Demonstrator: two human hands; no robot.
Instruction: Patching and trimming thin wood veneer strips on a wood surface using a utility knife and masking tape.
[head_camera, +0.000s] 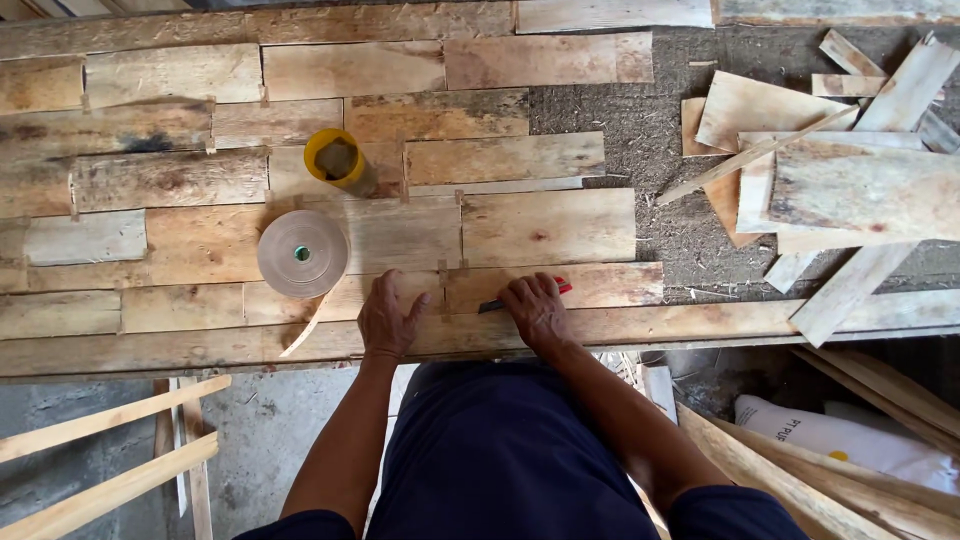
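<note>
One view only, from a camera worn on the person's head; it looks almost straight down over the person's own lap and arms onto the table (560, 328) of patched wood sheets; the near edge runs across the lower middle; both hands sit at arm's length, near the centre; floor shows below, loose wood pieces (830, 190) at upper right.

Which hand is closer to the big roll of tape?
Left. The left hand lies flat on the wood just right of and below the tape roll. The right hand is farther right, on a red-handled tool.
</note>
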